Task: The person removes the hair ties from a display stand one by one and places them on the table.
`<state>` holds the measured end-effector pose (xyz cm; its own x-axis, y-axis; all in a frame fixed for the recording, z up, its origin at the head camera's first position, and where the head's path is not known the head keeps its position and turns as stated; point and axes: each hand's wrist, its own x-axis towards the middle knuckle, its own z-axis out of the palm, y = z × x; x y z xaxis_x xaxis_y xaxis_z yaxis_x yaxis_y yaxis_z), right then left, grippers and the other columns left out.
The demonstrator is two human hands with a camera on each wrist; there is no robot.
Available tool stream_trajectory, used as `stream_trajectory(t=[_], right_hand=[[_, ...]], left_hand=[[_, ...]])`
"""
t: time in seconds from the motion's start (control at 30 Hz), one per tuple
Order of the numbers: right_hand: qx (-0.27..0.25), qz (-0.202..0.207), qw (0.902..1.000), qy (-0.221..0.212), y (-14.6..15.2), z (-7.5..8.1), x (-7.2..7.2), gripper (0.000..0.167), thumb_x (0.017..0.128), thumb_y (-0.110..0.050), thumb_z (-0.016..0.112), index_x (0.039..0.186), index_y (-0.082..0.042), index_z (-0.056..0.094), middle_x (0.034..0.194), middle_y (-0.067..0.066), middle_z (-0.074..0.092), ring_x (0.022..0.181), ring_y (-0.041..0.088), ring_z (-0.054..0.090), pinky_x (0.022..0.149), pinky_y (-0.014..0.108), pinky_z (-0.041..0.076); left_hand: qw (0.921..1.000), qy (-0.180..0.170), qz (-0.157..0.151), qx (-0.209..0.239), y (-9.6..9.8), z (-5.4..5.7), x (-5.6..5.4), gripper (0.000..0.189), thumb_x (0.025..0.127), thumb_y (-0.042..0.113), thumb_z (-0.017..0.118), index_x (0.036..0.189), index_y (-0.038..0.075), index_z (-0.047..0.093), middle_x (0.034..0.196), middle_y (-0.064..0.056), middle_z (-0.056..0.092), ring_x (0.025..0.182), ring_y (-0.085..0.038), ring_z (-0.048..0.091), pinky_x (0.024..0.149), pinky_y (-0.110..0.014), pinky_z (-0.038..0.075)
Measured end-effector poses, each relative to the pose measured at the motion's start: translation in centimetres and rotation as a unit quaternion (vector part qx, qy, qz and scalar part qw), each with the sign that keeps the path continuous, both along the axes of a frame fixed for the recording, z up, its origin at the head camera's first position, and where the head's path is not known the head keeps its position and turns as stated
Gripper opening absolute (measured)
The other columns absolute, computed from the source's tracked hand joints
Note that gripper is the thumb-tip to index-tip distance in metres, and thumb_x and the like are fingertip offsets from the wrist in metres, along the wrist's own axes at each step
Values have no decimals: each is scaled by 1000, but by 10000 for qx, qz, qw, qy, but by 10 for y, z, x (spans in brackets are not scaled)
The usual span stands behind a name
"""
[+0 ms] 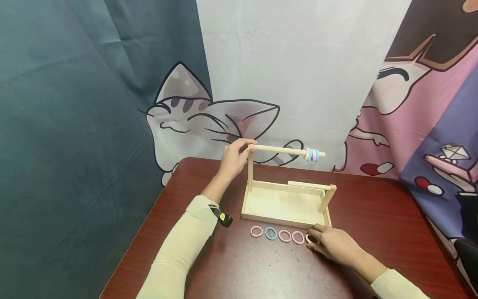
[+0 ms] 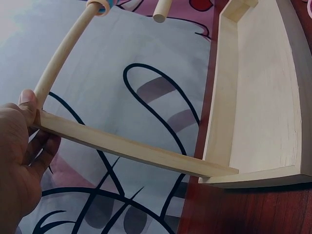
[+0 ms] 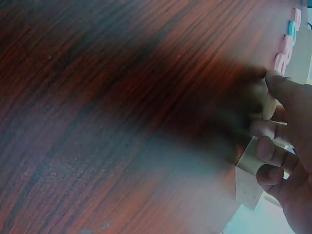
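Observation:
My left hand (image 1: 236,158) grips the top corner of a wooden rack, where the tall left post (image 1: 250,172) meets a long rod (image 1: 278,149). In the left wrist view, its thumb lies at the rod's end and its fingers are behind the post. Several yellow, blue and pink rings (image 1: 313,155) hang near the rod's far right end. On the table, my right hand (image 1: 336,244) pinches a pale yellow ring (image 1: 308,238) between thumb and finger, partly hidden by the hand. Left of it lie a pink ring (image 1: 298,237), another pink ring (image 1: 285,236), a blue ring (image 1: 270,233) and a third pink ring (image 1: 256,231).
The rack's shallow wooden tray (image 1: 280,203) stands on the dark red table (image 1: 231,265). A shorter post (image 1: 327,199) at its right carries a short rod (image 1: 308,185) pointing left. Behind hangs a printed curtain (image 1: 298,74). A black wrist camera (image 1: 224,218) sits on the left wrist.

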<state>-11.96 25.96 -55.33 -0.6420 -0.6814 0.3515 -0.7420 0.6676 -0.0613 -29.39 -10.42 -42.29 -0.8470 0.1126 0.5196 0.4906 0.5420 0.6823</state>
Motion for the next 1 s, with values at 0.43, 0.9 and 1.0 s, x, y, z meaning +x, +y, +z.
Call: stream_trajectory(t=[0.43,0.9,1.0], right_hand=[[127,-84,9996,227,4,6,1,33,84,-39,96,99,-21,72,85,-15,54,64,-6,43,50,26,39],[119,-397,9963,752,24,50,-17,30,82,-38,95,97,-19,78,87,-10,59,65,2,52,52,32,50],[-2,-569,9959,698,29,63,-23,25,83,-36,94,94,-21,77,87,-8,61,66,1,50,52,33,50]], left_hand=[[10000,25,38,-46,0,0,2,31,102,43,75,125,23,81,114,-1,80,92,-18,75,77,-34,60],[9998,-39,60,-211,0,1,2,32,102,44,74,127,24,81,120,0,80,95,-19,76,80,-36,64],[9997,-76,10,-219,-1,3,2,33,102,44,74,127,23,81,117,-1,80,96,-19,77,76,-33,65]])
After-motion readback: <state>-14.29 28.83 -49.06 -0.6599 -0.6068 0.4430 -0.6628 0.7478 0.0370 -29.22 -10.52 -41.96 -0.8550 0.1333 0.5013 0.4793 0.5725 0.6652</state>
